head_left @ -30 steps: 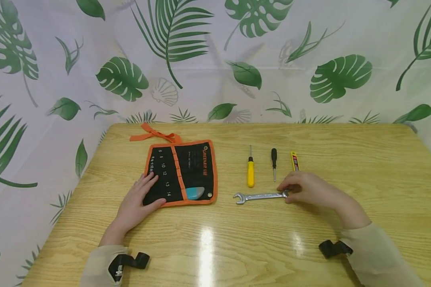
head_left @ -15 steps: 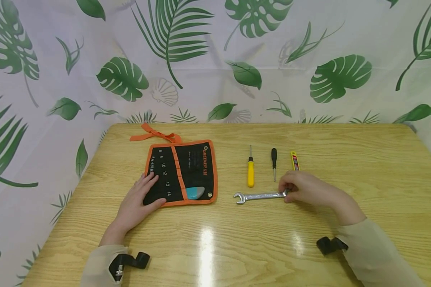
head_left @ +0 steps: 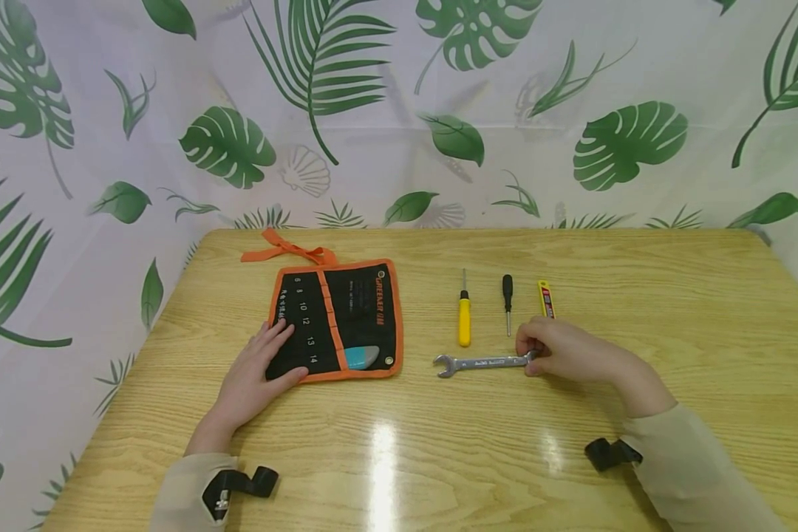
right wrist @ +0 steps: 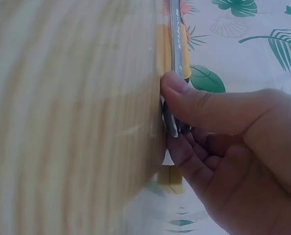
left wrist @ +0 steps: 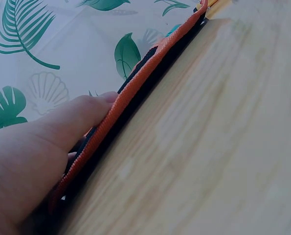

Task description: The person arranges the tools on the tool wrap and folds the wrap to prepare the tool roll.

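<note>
My left hand (head_left: pixel 253 373) rests on the left part of a black tool pouch (head_left: pixel 355 303) with orange edging. Its fingers lie fairly straight on the cloth; the left wrist view shows the thumb (left wrist: pixel 86 115) along the orange edge. A blue-and-grey rounded object (head_left: pixel 362 357) pokes out of the pouch's lowest pocket. To the right, my right hand (head_left: pixel 572 351) pinches one end of a silver wrench (head_left: pixel 482 363) between thumb and fingers. The wrench's open jaw points left, towards the pouch. In the right wrist view the thumb (right wrist: pixel 184 95) presses against the wrench.
Behind the wrench lie a yellow-handled screwdriver (head_left: pixel 464 318), a black-handled screwdriver (head_left: pixel 507 299) and a small yellow item (head_left: pixel 546 295), partly hidden by my right hand. An orange tie strap (head_left: pixel 292 250) trails behind the pouch. A leaf-patterned cloth (head_left: pixel 386 170) hangs beyond the table.
My right hand's fingers have drawn in a little around the wrench's end, and its forearm has shifted slightly left. The wrench has turned slightly. The left hand stays in place.
</note>
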